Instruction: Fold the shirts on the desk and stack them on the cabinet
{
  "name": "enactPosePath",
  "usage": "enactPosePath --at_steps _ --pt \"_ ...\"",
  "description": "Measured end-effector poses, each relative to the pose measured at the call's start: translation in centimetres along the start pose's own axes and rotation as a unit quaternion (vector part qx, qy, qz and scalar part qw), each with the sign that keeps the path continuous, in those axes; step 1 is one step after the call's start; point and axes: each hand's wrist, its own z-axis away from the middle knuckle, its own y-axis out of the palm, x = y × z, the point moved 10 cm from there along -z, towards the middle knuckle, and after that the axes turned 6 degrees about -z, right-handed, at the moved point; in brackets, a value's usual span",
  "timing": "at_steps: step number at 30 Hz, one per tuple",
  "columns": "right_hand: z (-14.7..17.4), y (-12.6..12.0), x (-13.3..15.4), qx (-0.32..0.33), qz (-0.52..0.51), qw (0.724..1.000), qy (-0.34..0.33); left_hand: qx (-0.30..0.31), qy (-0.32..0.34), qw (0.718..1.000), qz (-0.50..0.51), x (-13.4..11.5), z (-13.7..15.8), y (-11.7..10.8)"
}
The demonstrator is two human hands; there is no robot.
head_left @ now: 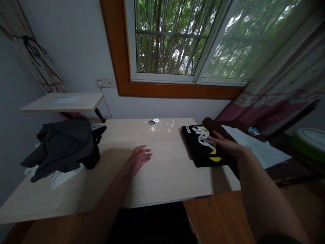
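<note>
My left hand [138, 160] hovers over or rests lightly on the middle of the pale wooden desk [162, 176], fingers apart and holding nothing. At the desk's right end lies a neatly folded black garment [196, 149], apparently a T-shirt, with white and yellow print on its upper face. My right hand [225, 143] is on the right part of this garment, its fingers stretched out and nothing gripped in them. Farther left, a loose heap of clothes [68, 145] has a dark grey piece on top, with black and white cloth showing underneath.
A small raised shelf [88, 101] with a paper stands behind the heap. Beyond my right hand are a brown object [235, 125] and a white sheet [256, 145]. A cable hole [151, 122] sits near the desk's back edge, below the window. A green container [311, 144] is far right.
</note>
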Motion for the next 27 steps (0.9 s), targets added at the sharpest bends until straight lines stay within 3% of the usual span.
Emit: enactPosePath --at_steps 5,9,13,16,19,23,27 --pt "0.4 -0.1 -1.5 0.080 -0.001 0.996 -0.031 0.001 -0.003 1.000 -0.008 0.6 -0.5 -0.5" --pt "-1.4 -1.1 -2.5 0.076 0.055 0.994 -0.062 -0.002 -0.005 1.000 -0.008 0.8 -0.6 -0.7" --pt "-4.0 -1.6 -3.4 0.070 0.177 0.978 -0.091 -0.012 -0.012 1.000 -0.009 0.6 -0.5 -0.5" --pt "-5.6 -2.1 -3.4 0.026 0.322 0.941 -0.102 -0.019 -0.017 1.000 -0.014 0.5 -0.3 -0.3" --pt "-6.3 -2.1 -1.5 -0.054 0.446 0.882 -0.145 -0.012 -0.013 1.000 -0.011 0.4 -0.3 -0.2" --pt "-5.5 1.4 2.6 -0.136 0.477 0.820 -0.285 -0.005 -0.010 1.000 -0.004 0.5 -0.3 -0.2" --pt "-5.0 7.8 4.0 -0.101 0.455 0.792 -0.395 -0.004 -0.005 1.000 -0.004 0.3 -0.1 0.1"
